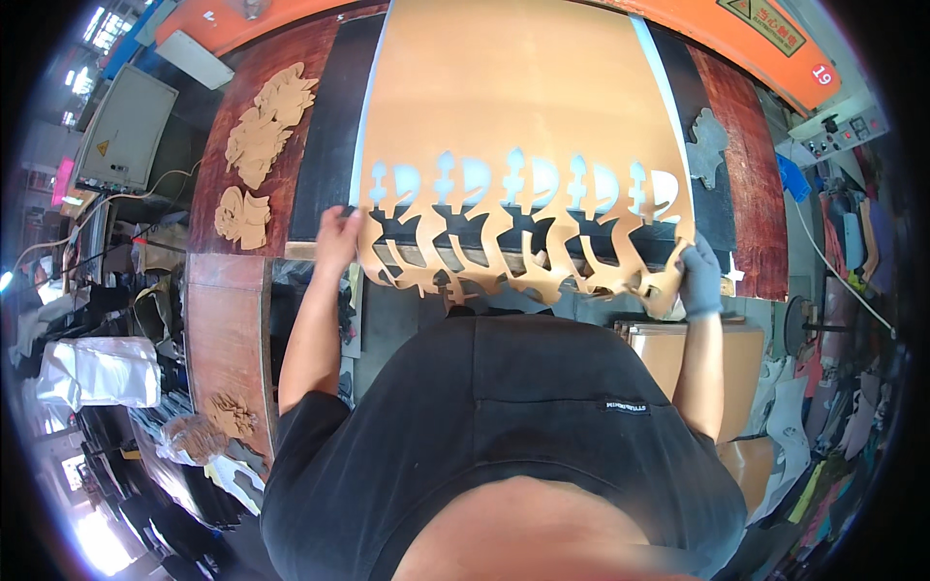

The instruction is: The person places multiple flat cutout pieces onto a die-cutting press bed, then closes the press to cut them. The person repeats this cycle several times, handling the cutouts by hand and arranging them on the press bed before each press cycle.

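A wide tan sheet point(523, 82) lies across the dark cutting surface, its near end pierced by a row of cut-out shapes. Pale light-blue backing shows through the farther holes. The nearest, lattice-like strip hangs over the table's front edge. At the left corner of that strip, my bare left hand point(336, 239) is closed on the sheet's edge; its fingertips are partly hidden. My right hand point(701, 278), in a grey glove, grips the opposite corner.
Piles of tan cut pieces point(266, 131) lie on the reddish board at left. On the right sits a grey irregular shape point(708, 145). An orange machine beam point(668, 24) spans the far side. Stacked tan sheets point(741, 368) stand below my right arm.
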Demonstrator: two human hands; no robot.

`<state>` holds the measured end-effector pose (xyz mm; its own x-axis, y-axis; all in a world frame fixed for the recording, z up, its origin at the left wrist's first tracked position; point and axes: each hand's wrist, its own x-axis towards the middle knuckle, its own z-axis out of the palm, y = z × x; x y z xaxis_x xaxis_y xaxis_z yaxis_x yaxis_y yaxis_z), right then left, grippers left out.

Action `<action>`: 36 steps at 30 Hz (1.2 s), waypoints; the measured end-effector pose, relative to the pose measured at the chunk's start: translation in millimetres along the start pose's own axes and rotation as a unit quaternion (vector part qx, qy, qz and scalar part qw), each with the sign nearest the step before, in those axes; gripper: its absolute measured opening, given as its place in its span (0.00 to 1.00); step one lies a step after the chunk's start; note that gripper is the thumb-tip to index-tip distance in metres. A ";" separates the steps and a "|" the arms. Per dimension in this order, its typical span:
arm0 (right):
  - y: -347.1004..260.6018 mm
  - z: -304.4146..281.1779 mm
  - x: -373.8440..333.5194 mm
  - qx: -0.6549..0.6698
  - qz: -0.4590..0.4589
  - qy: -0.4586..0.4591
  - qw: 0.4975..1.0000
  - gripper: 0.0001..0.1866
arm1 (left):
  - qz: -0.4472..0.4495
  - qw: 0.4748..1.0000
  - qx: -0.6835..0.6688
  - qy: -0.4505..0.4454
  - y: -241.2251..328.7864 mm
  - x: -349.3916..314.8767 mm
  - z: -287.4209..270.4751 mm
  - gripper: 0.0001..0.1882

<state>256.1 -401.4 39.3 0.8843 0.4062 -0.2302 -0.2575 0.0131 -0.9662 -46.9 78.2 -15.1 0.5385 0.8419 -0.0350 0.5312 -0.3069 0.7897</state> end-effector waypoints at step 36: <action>-11.2 -50.7 188.7 -0.620 -0.137 0.250 0.731 0.35 | 0.368 0.911 0.183 -0.047 93.5 61.5 89.1 0.21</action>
<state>445.6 -371.3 0.8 0.9483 0.1539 0.2774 0.2316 -0.9334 -0.2740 94.2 61.8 2.0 0.8812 0.3122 0.3550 0.1768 -0.9140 0.3651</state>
